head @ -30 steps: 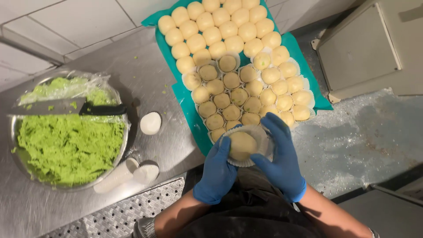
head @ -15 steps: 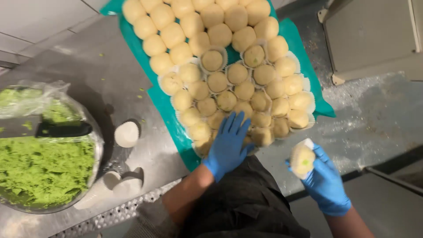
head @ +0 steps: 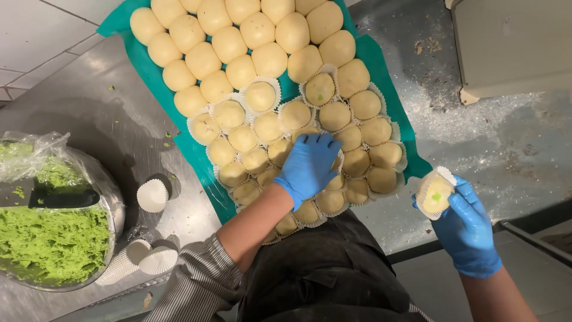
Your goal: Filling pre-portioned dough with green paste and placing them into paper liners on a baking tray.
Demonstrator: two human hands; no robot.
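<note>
A single head-worn camera is looking almost straight down from above the person's chest, facing the steel desk (head: 107,119) from close range. It is taking in the green tray (head: 381,65) at the top centre, the bowl (head: 113,214) at the left edge, and the person's own torso at the bottom.

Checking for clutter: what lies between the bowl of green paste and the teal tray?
Head view: a white paper cup on bare steel counter, with green crumbs.
</note>
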